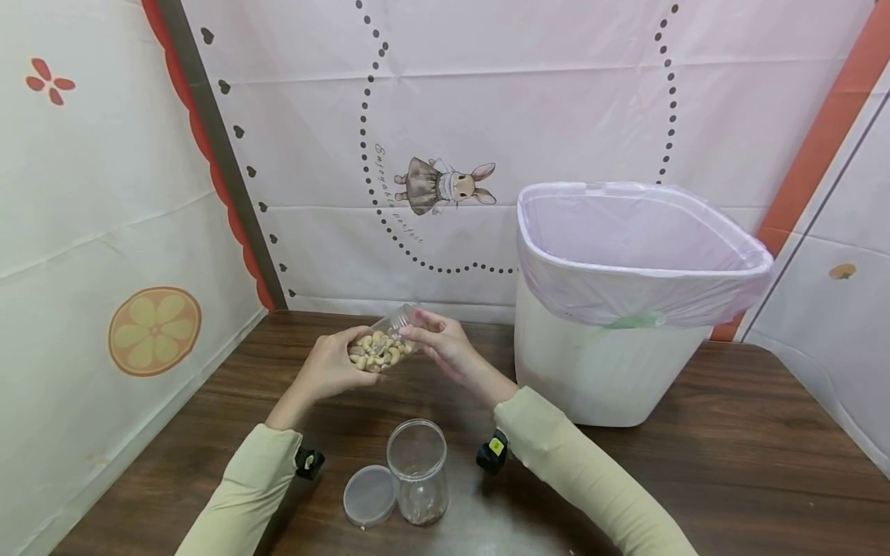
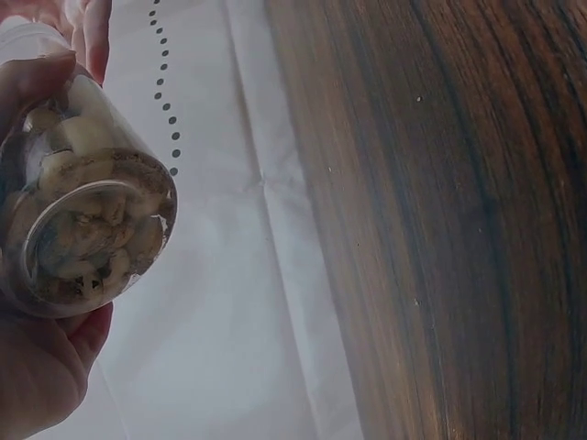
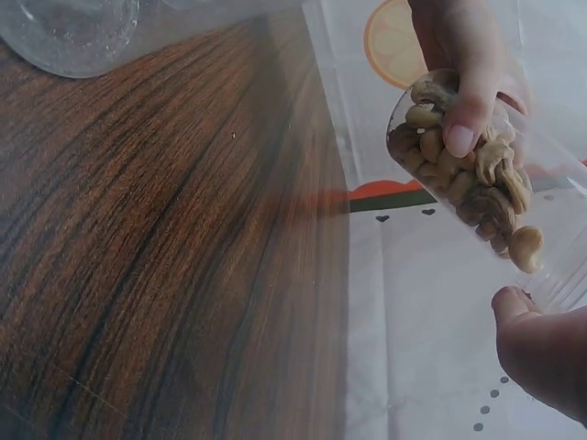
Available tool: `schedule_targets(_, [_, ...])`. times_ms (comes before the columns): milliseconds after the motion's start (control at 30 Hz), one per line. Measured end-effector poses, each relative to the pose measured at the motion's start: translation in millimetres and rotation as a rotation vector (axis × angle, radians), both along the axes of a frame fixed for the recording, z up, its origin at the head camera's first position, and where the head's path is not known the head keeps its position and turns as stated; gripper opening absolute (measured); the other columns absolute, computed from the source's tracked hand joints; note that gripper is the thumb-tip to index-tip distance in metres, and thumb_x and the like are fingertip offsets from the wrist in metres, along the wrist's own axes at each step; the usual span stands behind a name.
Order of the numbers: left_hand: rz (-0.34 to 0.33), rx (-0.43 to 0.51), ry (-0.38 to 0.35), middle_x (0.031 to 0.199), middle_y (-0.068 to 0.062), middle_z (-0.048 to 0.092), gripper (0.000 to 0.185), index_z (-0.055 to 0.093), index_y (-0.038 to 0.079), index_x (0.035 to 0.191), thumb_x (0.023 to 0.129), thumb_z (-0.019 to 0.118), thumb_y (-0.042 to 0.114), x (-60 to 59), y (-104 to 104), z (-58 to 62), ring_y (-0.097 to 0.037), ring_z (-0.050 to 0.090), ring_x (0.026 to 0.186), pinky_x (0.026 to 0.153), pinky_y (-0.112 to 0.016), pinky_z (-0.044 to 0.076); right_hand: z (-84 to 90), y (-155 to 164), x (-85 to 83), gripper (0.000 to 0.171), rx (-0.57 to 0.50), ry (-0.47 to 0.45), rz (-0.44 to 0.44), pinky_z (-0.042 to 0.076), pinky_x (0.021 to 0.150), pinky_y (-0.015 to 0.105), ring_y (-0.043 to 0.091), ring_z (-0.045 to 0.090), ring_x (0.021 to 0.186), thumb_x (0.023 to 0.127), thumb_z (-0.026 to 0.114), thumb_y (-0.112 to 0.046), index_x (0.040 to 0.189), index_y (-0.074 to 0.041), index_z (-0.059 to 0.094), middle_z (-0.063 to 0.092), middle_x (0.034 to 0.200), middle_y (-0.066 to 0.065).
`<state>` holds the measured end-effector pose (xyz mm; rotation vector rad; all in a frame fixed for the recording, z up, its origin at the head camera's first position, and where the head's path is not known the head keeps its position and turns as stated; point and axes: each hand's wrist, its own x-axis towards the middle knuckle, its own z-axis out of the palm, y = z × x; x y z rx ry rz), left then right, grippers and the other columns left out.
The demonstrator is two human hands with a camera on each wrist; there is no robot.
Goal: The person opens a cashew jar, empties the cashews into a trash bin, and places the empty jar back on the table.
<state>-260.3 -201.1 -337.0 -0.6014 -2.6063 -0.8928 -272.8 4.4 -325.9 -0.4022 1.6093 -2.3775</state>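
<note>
Gripping the tilted jar of cashews (image 1: 378, 347), left hand (image 1: 332, 369) held it; right-hand fingers (image 1: 426, 333) pinched its open mouth, nuts unpoured.

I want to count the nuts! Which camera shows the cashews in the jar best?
The right wrist view: the cashews show sharp and close through the clear jar gripped by the left hand. The left wrist view shows them only dimly through the jar's bottom. In the head view they are small and partly covered by fingers.
</note>
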Motion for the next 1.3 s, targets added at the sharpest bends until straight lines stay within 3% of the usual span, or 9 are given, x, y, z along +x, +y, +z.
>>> schedule_targets(300, [0.029, -0.078, 0.072, 0.095, -0.01, 0.066, 0.069, 0.06, 0.005, 0.112, 0.052, 0.084, 0.025, -4.5, 0, -3.8, -0.02, 0.058, 0.078, 0.067, -0.036, 0.046, 6.5, -6, 7.8, 0.066, 0.019, -0.15, -0.174, 0.04, 0.095, 0.033, 0.031, 0.046, 0.119, 0.084, 0.062, -0.016, 0.134, 0.013, 0.03, 0.042, 0.132, 0.026])
schedule_targets(467, [0.047, -0.136, 0.136, 0.094, -0.01, 0.066, 0.068, 0.061, 0.005, 0.111, 0.05, 0.083, 0.027, -6.6, 0, -5.2, -0.022, 0.058, 0.079, 0.069, -0.039, 0.046, 7.9, -7, 8.0, 0.063, 0.028, -0.202, -0.205, 0.042, 0.093, 0.032, 0.028, 0.052, 0.113, 0.084, 0.062, -0.019, 0.13, 0.014, 0.034, 0.049, 0.125, 0.026])
schedule_targets(733, [0.058, -0.152, 0.167, 0.092, -0.009, 0.066, 0.068, 0.061, 0.004, 0.11, 0.049, 0.081, 0.028, -6.6, 2, -7.8, -0.022, 0.058, 0.079, 0.069, -0.039, 0.046, 5.0, -8, 8.5, 0.051, 0.067, -0.234, -0.232, 0.046, 0.088, 0.031, 0.015, 0.059, 0.089, 0.082, 0.066, -0.021, 0.117, 0.012, 0.051, 0.062, 0.105, 0.016])
schedule_targets(1000, [0.06, -0.151, 0.175, 0.091, -0.009, 0.066, 0.066, 0.062, 0.006, 0.108, 0.049, 0.081, 0.028, -6.1, 2, -9.4, -0.023, 0.059, 0.079, 0.068, -0.039, 0.046, 4.7, -9, 7.5, 0.061, 0.064, -0.235, -0.217, 0.044, 0.091, 0.032, 0.027, 0.056, 0.106, 0.081, 0.065, -0.014, 0.128, 0.014, 0.037, 0.053, 0.121, 0.025])
schedule_targets(1300, [0.056, -0.146, 0.155, 0.093, -0.009, 0.066, 0.067, 0.061, 0.005, 0.11, 0.05, 0.08, 0.029, -6.3, 2, -10.2, -0.023, 0.059, 0.08, 0.069, -0.039, 0.046, 3.8, -8, 8.8, 0.061, 0.049, -0.218, -0.213, 0.043, 0.092, 0.033, 0.029, 0.054, 0.111, 0.081, 0.065, -0.012, 0.129, 0.012, 0.037, 0.05, 0.124, 0.025])
